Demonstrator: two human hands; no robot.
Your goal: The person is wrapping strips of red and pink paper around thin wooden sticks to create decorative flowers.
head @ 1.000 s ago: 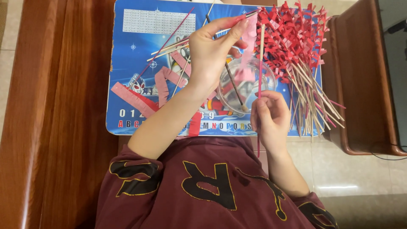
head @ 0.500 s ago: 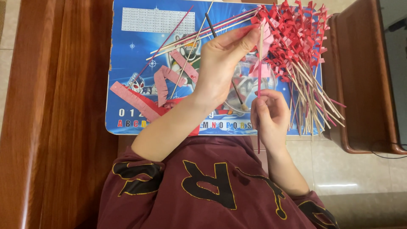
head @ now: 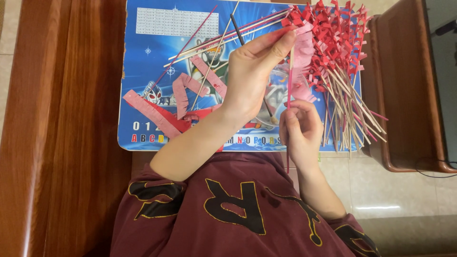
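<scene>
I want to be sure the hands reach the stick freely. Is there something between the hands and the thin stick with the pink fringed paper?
Nothing visible stands between them. The right hand already grips the thin stick low down, and the left hand pinches the pink fringed paper at its top. The pile of finished red sticks lies beside.

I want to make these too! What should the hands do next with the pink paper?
Probably keep winding. The left hand pinches the fringed pink paper strip at the stick top, and the right hand grips the stick below, so a small twist would wrap more.

We see no packages, labels, signs or screens, only a printed blue rectangular mat (head: pixel 157 57) lying flat under our hands.
</scene>
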